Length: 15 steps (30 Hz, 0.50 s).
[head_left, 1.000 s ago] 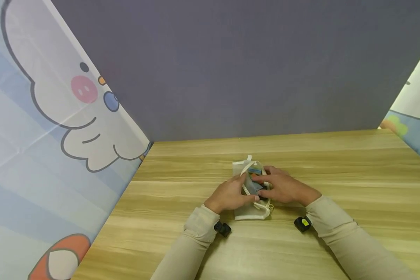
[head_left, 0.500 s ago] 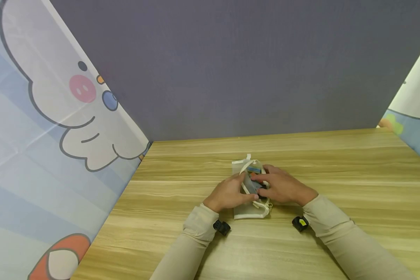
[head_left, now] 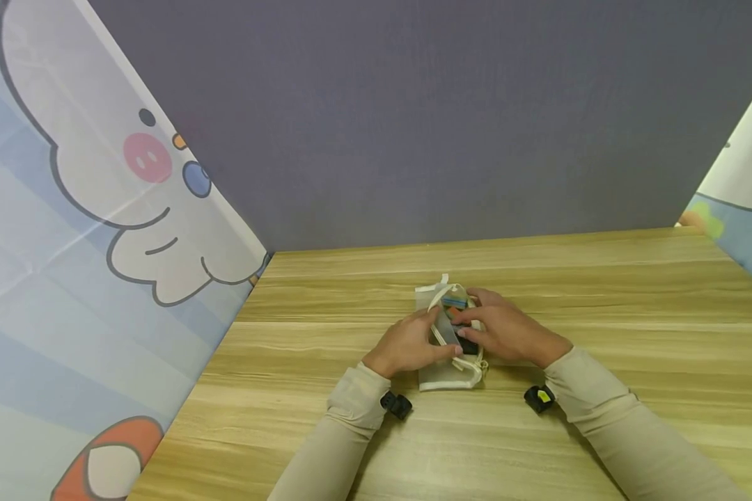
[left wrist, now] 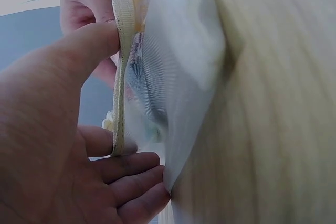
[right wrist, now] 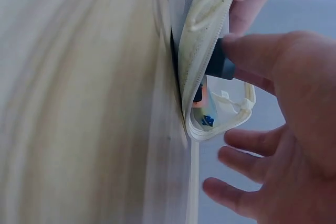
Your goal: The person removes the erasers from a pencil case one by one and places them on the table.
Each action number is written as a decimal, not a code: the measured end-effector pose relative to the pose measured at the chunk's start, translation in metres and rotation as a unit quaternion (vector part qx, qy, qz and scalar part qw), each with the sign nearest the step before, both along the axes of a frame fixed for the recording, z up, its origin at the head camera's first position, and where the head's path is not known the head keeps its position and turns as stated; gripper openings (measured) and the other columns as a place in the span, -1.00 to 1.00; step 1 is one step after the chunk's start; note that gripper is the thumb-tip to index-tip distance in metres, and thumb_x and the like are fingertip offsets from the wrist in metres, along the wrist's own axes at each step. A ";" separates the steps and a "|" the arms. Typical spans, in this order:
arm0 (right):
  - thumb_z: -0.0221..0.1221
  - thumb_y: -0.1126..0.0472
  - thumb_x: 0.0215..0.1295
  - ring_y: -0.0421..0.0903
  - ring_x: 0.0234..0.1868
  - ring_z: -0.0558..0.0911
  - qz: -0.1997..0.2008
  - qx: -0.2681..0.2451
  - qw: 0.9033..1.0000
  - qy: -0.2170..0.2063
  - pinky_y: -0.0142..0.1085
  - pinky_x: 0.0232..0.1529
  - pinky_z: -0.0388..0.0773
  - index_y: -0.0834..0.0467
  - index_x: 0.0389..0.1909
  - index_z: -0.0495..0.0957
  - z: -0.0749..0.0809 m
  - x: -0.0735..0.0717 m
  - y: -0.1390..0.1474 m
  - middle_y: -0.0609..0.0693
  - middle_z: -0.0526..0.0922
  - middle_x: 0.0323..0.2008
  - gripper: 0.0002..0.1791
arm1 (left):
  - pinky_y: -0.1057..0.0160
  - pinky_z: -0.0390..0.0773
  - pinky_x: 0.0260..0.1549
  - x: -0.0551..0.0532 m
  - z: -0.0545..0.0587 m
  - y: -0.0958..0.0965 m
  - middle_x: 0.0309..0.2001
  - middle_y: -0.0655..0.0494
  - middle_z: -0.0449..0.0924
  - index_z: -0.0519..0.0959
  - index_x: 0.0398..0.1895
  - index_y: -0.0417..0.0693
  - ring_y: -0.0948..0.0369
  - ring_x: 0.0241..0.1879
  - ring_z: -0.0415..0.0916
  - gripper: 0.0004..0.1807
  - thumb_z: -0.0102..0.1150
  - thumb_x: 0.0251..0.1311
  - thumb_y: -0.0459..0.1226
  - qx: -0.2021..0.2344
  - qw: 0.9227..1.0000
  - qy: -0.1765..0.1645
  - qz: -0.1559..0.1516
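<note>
A translucent mesh zipper pouch point(head_left: 445, 376) with cream edging lies on the table, its zipped mouth spread wide. My left hand point(head_left: 406, 346) holds the near-left side of the mouth; in the left wrist view the thumb and a finger grip the zipper edge point(left wrist: 122, 66). At the opening's right side is my right hand point(head_left: 507, 328). Its thumb and index finger reach into the mouth and pinch a dark grey block point(right wrist: 219, 64), while the other fingers stay outside. Inside show a blue item point(head_left: 455, 303), an orange item point(head_left: 455, 313) and a black item point(head_left: 468, 346). The mesh partly hides the contents.
The wood-grain table point(head_left: 326, 299) surrounds the pouch. A dark grey panel point(head_left: 426, 125) rises at its back edge, and a cartoon-printed curtain point(head_left: 81, 229) borders the left side. Wrist cameras point(head_left: 397, 405) sit beneath both cream sleeves.
The right thumb and index finger have shifted slightly inside the mouth, and more of the black item shows. The left hand and the pouch stay nearly in place.
</note>
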State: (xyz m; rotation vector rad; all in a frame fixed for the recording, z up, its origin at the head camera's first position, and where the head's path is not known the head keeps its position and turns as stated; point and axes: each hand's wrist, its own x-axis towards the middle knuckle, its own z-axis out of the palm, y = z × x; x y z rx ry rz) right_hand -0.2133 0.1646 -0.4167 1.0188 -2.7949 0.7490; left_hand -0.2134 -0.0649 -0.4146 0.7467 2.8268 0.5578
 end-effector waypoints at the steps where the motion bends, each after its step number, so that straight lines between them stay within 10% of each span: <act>1: 0.24 0.10 0.41 0.38 0.36 0.30 -0.004 0.002 1.000 0.006 0.33 0.19 0.29 0.03 0.08 0.71 0.000 0.000 0.000 0.40 0.28 0.38 -0.72 | 0.03 0.46 0.17 0.000 0.000 0.000 0.45 -0.06 0.29 0.08 0.60 -0.06 0.03 0.35 0.36 0.08 0.09 0.18 0.38 0.001 1.000 0.000 0.000; 15: 0.25 0.13 0.40 0.30 0.30 0.39 -0.023 -0.027 0.996 0.084 0.29 0.21 0.27 0.08 -0.03 0.74 0.003 0.004 -0.007 0.29 0.38 0.34 -0.78 | 0.01 0.42 0.22 0.002 -0.001 -0.002 0.45 -0.07 0.28 0.14 0.57 -0.12 0.03 0.37 0.32 0.07 -0.03 0.22 0.43 0.000 1.000 0.004 0.002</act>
